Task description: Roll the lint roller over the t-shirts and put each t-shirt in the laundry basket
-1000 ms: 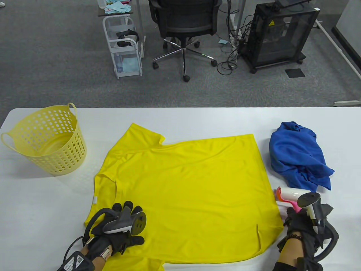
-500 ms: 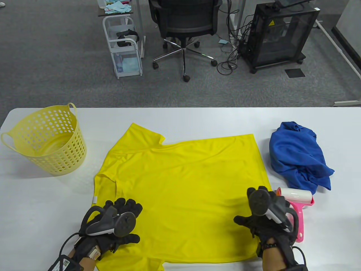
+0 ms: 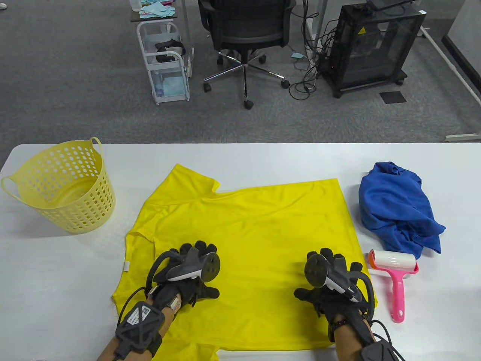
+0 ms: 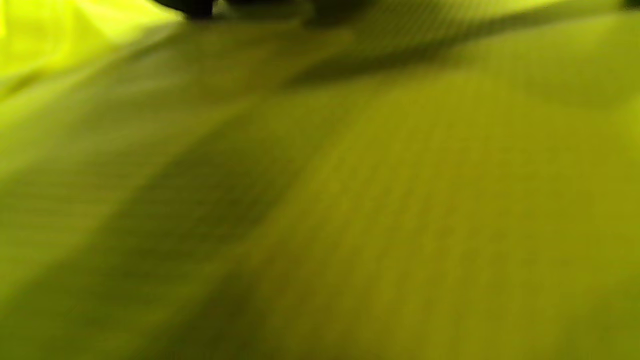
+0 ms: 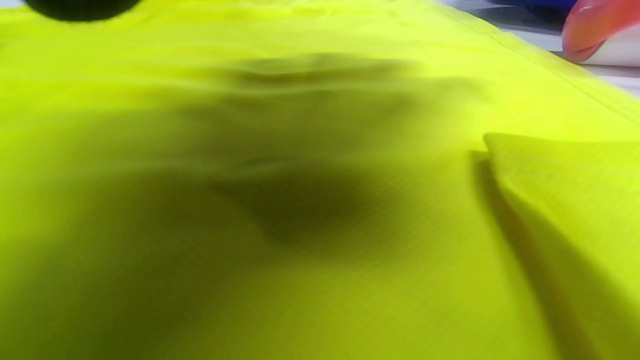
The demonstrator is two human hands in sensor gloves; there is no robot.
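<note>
Here we see the yellow t-shirt [image 3: 244,233] spread flat mid-table, both wrist views filled with its blurred cloth. Only the table view shows the left hand [image 3: 188,278] and right hand [image 3: 330,285] resting on it, fingers straight and spread; the lint roller [image 3: 394,278] lies beside the right hand.

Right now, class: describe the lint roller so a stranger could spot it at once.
Start at the big yellow t-shirt spread across the white table. Just off its right edge, below the crumpled blue t-shirt, lies the lint roller: the only pink-handled tool, with a white roll.
</note>
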